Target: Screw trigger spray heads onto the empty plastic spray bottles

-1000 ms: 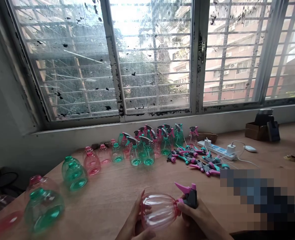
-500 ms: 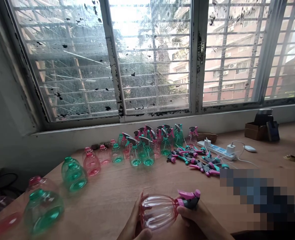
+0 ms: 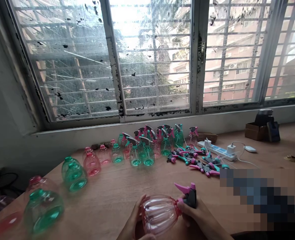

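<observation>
A clear pink spray bottle (image 3: 160, 213) lies on its side in the air above the table's near part, its neck to the right. My left hand (image 3: 134, 216) is closed around the base end. At the neck, my right hand (image 3: 194, 213) grips the collar of the pink and black spray head (image 3: 189, 195), whose trigger points up and left. Several loose pink, green and black spray heads (image 3: 202, 168) lie in a pile beyond my right hand. Part of my left hand is hidden at the lower frame edge.
Spray bottles with heads (image 3: 147, 150) stand grouped by the window. Headless green bottles (image 3: 43, 210) and pink bottles (image 3: 92, 165) line the left side. A white power strip (image 3: 220, 150) with plugs, a cardboard box (image 3: 255, 131) and a pixelated area are on the right.
The spray head has turned at the neck, its trigger now tilting further up and left. My right hand has shifted slightly with it, while the bottle stays nearly in place.
</observation>
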Tool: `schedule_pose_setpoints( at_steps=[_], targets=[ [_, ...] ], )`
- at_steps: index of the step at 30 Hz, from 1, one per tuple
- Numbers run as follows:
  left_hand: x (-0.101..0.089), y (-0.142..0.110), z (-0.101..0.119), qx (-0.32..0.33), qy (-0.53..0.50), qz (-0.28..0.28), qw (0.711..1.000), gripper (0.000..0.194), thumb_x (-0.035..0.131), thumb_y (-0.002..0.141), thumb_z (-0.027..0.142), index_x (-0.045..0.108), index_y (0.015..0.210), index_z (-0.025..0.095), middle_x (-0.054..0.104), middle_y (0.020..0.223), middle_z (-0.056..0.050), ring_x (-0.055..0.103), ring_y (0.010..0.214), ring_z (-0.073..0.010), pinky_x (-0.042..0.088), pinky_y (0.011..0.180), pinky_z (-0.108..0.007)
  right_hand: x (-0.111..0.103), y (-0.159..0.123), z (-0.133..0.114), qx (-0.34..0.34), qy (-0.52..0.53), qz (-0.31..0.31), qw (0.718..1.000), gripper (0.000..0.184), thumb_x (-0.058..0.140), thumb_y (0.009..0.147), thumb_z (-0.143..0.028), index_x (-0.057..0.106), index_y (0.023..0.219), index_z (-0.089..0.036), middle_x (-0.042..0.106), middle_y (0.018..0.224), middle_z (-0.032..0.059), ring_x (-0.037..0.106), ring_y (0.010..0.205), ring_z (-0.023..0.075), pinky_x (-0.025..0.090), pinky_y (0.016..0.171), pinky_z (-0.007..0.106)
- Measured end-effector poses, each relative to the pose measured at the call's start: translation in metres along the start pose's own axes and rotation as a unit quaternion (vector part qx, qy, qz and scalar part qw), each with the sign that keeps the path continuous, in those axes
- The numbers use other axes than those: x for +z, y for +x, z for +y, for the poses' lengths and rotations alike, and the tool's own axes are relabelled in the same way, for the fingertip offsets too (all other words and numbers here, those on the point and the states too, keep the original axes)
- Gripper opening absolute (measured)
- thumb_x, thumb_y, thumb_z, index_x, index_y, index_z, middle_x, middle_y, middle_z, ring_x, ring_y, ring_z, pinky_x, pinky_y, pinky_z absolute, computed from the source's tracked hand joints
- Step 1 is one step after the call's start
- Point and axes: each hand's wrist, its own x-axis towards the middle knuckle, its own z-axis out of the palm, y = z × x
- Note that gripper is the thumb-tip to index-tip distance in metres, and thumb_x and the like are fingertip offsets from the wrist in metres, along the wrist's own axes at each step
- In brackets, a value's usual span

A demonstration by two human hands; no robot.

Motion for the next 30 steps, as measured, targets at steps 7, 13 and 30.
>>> schedule_pose_setpoints(
  at_steps=[7, 13, 30],
  targets=[
    [-0.014, -0.003, 0.003, 0.024, 0.090, -0.016, 0.996, 0.081, 0.057, 0.091, 0.066, 0.023, 0.160, 0.040, 0.029, 0.167, -0.010, 0.048, 0.138, -0.0380, 0.041, 0.113, -0.051, 0.003, -0.005, -0.003, 0.002, 0.042, -0.010, 0.999, 0.058, 0.089, 0.065, -0.061, 0.070, 0.097, -0.017, 0.056, 0.053, -0.0062, 0.046, 0.047, 0.0123, 0.037, 0.048, 0.026],
    [-0.013, -0.002, 0.000, 0.002, 0.079, 0.011, 0.997, 0.081, 0.053, 0.093, 0.067, 0.024, 0.161, 0.035, 0.036, 0.163, -0.011, 0.053, 0.132, -0.0361, 0.036, 0.114, -0.051, 0.000, -0.001, 0.003, 0.007, 0.037, -0.025, 0.999, 0.057, 0.088, 0.064, -0.061, 0.072, 0.095, -0.016, 0.056, 0.051, -0.0051, 0.047, 0.048, 0.0135, 0.037, 0.050, 0.028],
    [-0.008, 0.001, -0.003, 0.022, 0.061, -0.006, 0.998, 0.114, 0.084, 0.069, 0.064, 0.020, 0.160, 0.039, 0.033, 0.163, -0.014, 0.051, 0.136, -0.0415, 0.044, 0.111, -0.053, -0.001, 0.000, -0.002, 0.001, 0.004, -0.004, 1.000, 0.061, 0.077, 0.067, -0.078, 0.061, 0.073, -0.019, 0.057, 0.049, -0.0045, 0.047, 0.042, 0.0109, 0.032, 0.048, 0.025]
  ],
)
